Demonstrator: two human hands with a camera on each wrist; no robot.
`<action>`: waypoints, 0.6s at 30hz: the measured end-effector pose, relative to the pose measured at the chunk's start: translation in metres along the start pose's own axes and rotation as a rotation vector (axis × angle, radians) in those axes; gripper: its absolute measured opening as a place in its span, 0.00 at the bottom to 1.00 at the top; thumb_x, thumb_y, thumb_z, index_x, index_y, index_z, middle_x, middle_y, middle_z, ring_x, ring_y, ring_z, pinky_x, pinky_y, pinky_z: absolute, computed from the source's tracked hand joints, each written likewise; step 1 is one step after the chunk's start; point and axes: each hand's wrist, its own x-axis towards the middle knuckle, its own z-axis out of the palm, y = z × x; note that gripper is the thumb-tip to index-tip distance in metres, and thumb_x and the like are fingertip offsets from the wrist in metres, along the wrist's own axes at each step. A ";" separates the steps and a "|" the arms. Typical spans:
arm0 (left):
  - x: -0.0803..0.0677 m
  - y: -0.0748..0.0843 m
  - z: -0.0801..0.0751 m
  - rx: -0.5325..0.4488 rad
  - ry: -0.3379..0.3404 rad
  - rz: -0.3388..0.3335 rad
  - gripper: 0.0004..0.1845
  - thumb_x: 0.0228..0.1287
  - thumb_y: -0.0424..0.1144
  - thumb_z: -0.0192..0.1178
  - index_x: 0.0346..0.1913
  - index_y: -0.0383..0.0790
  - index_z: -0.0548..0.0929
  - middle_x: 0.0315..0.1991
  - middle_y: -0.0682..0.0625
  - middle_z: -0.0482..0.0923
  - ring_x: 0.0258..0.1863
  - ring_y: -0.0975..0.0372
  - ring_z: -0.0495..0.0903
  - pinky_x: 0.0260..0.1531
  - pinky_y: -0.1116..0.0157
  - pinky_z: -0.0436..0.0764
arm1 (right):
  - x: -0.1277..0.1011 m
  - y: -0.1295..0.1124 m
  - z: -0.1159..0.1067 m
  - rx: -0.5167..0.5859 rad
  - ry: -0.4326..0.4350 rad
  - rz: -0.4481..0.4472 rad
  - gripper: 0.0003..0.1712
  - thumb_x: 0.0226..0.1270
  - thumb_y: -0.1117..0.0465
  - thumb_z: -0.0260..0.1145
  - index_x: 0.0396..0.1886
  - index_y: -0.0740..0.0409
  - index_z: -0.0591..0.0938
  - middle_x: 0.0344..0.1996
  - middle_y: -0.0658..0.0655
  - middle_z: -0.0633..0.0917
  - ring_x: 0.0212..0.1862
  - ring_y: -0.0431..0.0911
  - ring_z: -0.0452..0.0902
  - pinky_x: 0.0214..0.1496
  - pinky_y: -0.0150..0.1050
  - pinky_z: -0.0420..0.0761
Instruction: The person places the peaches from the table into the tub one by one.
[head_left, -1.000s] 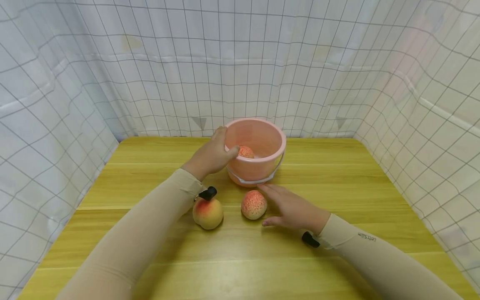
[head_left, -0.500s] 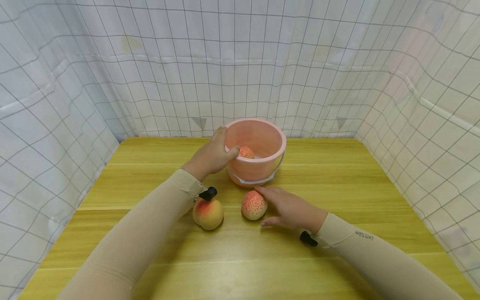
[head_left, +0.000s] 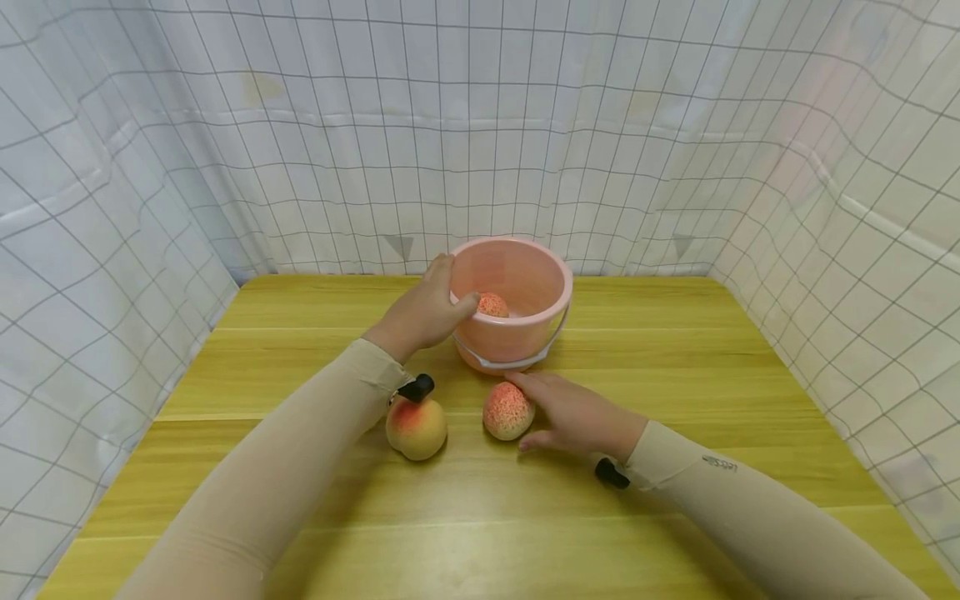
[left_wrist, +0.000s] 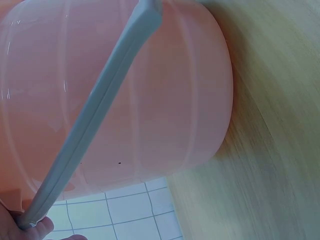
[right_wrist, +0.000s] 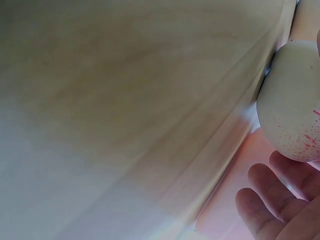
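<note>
My left hand (head_left: pixel 426 310) grips the left rim of a pink bucket (head_left: pixel 504 340), thumb over the front edge. Its grey handle (left_wrist: pixel 92 107) hangs down across the side in the left wrist view. A red-speckled peach (head_left: pixel 492 305) lies inside, partly hidden by the thumb. In front of the bucket, a second speckled peach (head_left: pixel 507 412) sits on the table. My right hand (head_left: pixel 577 417) is at its right side, fingers spread with the fingertips at its far side and the thumb near its front. The right wrist view shows that peach (right_wrist: pixel 289 102) with fingers (right_wrist: pixel 262 175) close beneath it.
A smooth yellow peach (head_left: pixel 417 429) with a red top lies under my left wrist. The wooden table (head_left: pixel 480 533) ends at a white grid-patterned curtain (head_left: pixel 495 167) behind the bucket and along both sides.
My right hand has moved slightly left, bringing its fingertips to the far side of the speckled peach. The left hand and bucket have stayed put.
</note>
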 end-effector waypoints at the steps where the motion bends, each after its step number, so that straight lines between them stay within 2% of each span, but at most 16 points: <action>1: 0.000 0.000 0.000 -0.001 0.000 0.001 0.50 0.75 0.62 0.48 0.86 0.38 0.42 0.88 0.42 0.38 0.84 0.46 0.54 0.81 0.45 0.60 | 0.001 0.000 0.000 0.000 -0.003 0.000 0.63 0.58 0.42 0.81 0.85 0.58 0.58 0.77 0.59 0.71 0.77 0.55 0.69 0.79 0.53 0.70; 10: -0.001 0.002 -0.001 0.005 -0.010 -0.002 0.49 0.75 0.62 0.48 0.87 0.40 0.41 0.88 0.42 0.37 0.84 0.45 0.53 0.81 0.44 0.60 | 0.008 0.001 0.000 0.046 -0.030 0.021 0.60 0.59 0.42 0.81 0.84 0.53 0.59 0.73 0.54 0.75 0.75 0.50 0.72 0.79 0.50 0.71; 18: -0.001 0.000 -0.001 -0.001 -0.008 -0.002 0.49 0.76 0.61 0.48 0.87 0.41 0.41 0.88 0.42 0.37 0.84 0.45 0.54 0.80 0.44 0.61 | 0.011 -0.001 -0.001 0.069 -0.029 0.017 0.54 0.59 0.46 0.82 0.79 0.57 0.65 0.67 0.54 0.79 0.70 0.49 0.76 0.75 0.50 0.74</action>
